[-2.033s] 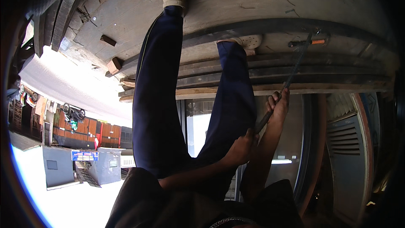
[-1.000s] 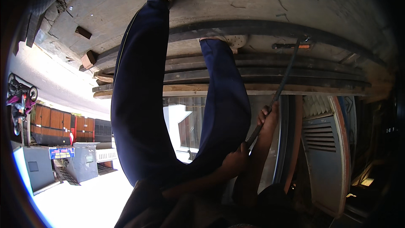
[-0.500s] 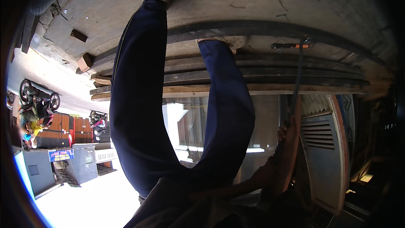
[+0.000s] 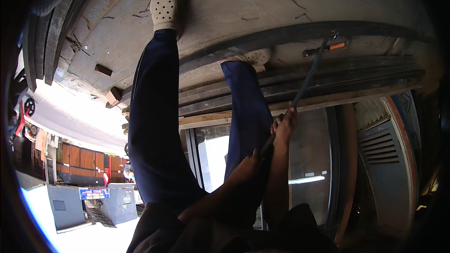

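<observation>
A long dark metal bar that looks like a crowbar (image 4: 310, 76) slants up and away from me to the right. My left hand (image 4: 252, 160) is closed around its near end. Further up the shaft, my right hand (image 4: 285, 122) grips it too. The bar's far end meets a long dark wooden beam (image 4: 290, 31) on the floor; exactly how it bites there is too small to tell. Just beyond the planks, beside the bar's far part, lies a tool with an orange and black handle (image 4: 335, 46).
Several stacked planks (image 4: 206, 120) lie this side of the beam. My clog-shod feet (image 4: 164, 10) stand on both sides of the beam. Wood blocks (image 4: 113, 96) and bent thin metal pieces (image 4: 297, 3) litter the floor. More beams (image 4: 52, 42) lie at left; a louvred panel (image 4: 380, 146) stands at right.
The bar's near end has swung left and toward me, from nearly upright to slanted. Both hands moved left with it and show more clearly. The whole view has shifted.
</observation>
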A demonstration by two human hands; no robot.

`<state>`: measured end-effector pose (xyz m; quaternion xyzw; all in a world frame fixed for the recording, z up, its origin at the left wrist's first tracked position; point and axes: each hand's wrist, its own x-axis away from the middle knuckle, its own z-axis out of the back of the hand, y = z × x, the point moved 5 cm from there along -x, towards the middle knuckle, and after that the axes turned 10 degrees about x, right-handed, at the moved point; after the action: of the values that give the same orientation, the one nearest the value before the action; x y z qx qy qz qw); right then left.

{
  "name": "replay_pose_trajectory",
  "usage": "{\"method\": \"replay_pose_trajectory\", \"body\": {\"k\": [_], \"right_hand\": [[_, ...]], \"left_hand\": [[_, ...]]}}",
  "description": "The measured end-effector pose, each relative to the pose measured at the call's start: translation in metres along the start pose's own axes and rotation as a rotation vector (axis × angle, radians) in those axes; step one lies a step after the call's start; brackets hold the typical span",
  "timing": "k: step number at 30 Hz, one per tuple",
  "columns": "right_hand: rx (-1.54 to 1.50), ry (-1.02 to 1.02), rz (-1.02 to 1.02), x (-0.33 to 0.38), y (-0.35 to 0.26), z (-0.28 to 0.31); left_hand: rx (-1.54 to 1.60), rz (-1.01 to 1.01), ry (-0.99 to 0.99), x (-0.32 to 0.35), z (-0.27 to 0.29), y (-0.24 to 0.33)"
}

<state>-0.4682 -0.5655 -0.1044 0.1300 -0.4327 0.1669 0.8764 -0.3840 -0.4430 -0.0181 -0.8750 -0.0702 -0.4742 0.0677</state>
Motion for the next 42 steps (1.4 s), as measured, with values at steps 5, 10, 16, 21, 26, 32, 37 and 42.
{"method": "replay_pose_trajectory", "body": {"k": [5, 10, 16, 21, 26, 32, 37, 42], "right_hand": [[-0.012, 0.003, 0.006, -0.012, 0.017, -0.003], [-0.016, 0.017, 0.026, -0.025, 0.029, -0.017], [-0.069, 0.473, 0.385, -0.063, 0.029, -0.138], [-0.763, -0.170, 0.068, -0.093, 0.033, -0.198], [-0.802, -0.382, -0.283, -0.062, 0.045, -0.140], [-0.603, -0.212, -0.226, -0.052, 0.074, -0.091], [-0.500, -0.176, -0.186, -0.045, 0.078, -0.072], [-0.346, -0.111, -0.234, -0.015, 0.081, -0.067]], "left_hand": [[-0.035, 0.022, 0.122, -0.003, 0.004, -0.004], [-0.222, -0.125, 0.182, -0.019, 0.022, -0.014], [-0.627, -0.313, 0.328, -0.096, 0.184, -0.056], [-0.852, -0.112, 0.363, -0.095, 0.234, 0.011], [-0.791, -0.240, 0.385, -0.071, 0.161, -0.018], [-0.508, -0.339, 0.417, -0.063, 0.085, -0.047], [-0.452, -0.209, 0.455, -0.052, 0.068, -0.054], [-0.241, -0.202, 0.335, -0.029, 0.066, -0.067]]}}
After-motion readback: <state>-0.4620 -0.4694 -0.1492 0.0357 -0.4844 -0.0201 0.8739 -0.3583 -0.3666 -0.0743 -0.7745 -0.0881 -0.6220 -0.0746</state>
